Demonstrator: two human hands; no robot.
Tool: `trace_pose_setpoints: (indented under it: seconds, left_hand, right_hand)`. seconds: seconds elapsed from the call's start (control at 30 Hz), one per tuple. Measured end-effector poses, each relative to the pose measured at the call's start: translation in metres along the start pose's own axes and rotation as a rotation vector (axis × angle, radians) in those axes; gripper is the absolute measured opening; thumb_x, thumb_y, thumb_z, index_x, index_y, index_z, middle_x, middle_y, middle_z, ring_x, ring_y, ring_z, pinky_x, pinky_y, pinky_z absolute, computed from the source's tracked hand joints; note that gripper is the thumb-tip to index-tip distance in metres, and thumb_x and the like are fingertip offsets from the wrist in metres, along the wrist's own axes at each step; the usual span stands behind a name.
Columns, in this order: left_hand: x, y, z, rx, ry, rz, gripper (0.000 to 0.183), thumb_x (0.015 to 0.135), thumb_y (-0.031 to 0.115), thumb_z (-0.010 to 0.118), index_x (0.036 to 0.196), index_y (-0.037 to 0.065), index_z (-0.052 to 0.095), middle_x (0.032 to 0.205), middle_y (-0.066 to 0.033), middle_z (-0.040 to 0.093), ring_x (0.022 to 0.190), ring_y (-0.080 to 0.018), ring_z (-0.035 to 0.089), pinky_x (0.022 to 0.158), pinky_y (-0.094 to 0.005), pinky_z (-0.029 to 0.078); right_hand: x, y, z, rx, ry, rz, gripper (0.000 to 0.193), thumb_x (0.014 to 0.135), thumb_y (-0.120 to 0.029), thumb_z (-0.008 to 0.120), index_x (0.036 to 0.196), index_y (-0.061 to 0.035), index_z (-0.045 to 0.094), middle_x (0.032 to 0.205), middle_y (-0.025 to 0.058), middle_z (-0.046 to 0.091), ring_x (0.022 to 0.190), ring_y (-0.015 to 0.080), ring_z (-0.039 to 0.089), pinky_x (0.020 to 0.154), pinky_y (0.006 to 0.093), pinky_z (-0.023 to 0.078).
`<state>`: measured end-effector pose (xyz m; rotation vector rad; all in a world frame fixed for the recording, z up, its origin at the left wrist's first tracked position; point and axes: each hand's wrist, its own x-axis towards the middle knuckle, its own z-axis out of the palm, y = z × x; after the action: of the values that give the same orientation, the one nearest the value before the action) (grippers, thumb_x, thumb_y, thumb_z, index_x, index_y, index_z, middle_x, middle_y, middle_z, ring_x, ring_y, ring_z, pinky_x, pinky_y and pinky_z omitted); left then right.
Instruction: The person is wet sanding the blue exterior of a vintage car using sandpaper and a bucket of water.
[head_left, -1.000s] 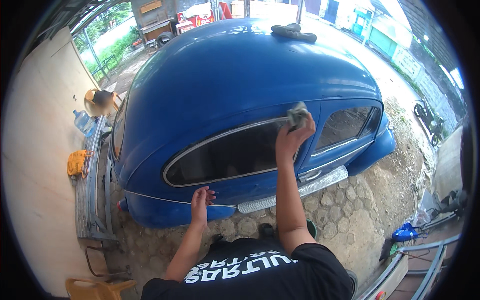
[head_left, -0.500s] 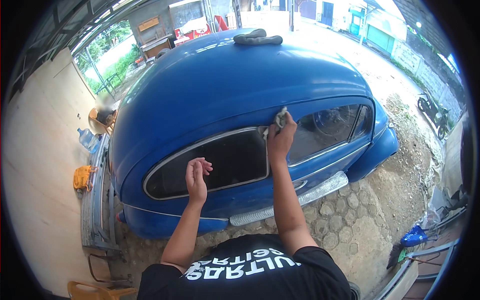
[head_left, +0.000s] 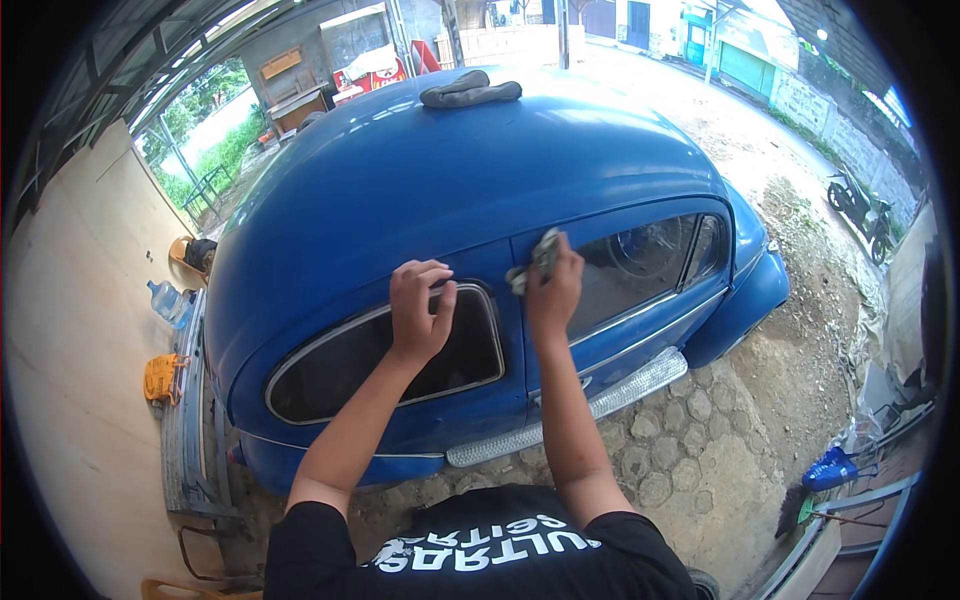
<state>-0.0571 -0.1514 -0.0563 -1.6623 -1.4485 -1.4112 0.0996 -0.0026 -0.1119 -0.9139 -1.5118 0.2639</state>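
A rounded blue car (head_left: 420, 190) stands side-on before me. My right hand (head_left: 553, 295) grips a crumpled greyish cloth (head_left: 545, 252) against the body between the two side windows, near the top of the door. To its left is my left hand (head_left: 420, 312), empty, its thumb apart from loosely bent fingers. That hand overlaps the upper edge of the dark rear side window (head_left: 350, 365); whether it touches the car I cannot tell. Through the door window (head_left: 630, 265) a steering wheel shows.
A dark folded cloth-like bundle (head_left: 470, 90) lies on the roof. A silvery ribbed running board (head_left: 600, 400) sticks out low along the car. At left, a water jug (head_left: 170, 303) and an orange bag (head_left: 162, 378) are by a bench. A motorcycle (head_left: 862, 215) is parked far right.
My left hand has risen and moved right toward the window's upper edge. The right hand, still holding the cloth, has shifted slightly down and left. The whole view has shifted a little.
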Motion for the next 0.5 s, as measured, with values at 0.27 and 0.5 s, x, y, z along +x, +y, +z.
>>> trace_pose_setpoints:
  seconds: [0.27, 0.5]
  left_hand:
    - [0.063, 0.003, 0.073, 0.282, -0.135, 0.370, 0.020, 0.094, 0.017, 0.069, 0.113, 0.013, 0.065, 0.126, -0.0059, 0.061, 0.120, -0.0291, 0.055, 0.102, -0.0454, 0.040]
    - [0.048, -0.019, 0.096, 0.530, -0.109, 0.458, 0.032, 0.092, 0.013, 0.067, 0.123, 0.016, 0.060, 0.135, -0.0063, 0.058, 0.124, -0.0286, 0.053, 0.102, -0.0481, 0.037]
  right_hand:
    - [-0.049, 0.011, 0.006, 0.109, -0.118, -0.138, 0.069, 0.075, -0.007, 0.080, 0.140, -0.0047, 0.058, 0.115, 0.0190, 0.065, 0.104, 0.0393, 0.065, 0.088, 0.0478, 0.051]
    - [-0.062, 0.041, 0.002, 0.010, -0.080, -0.169, 0.064, 0.071, -0.010, 0.082, 0.133, -0.0119, 0.064, 0.109, 0.0106, 0.065, 0.101, 0.0317, 0.062, 0.088, 0.0441, 0.043]
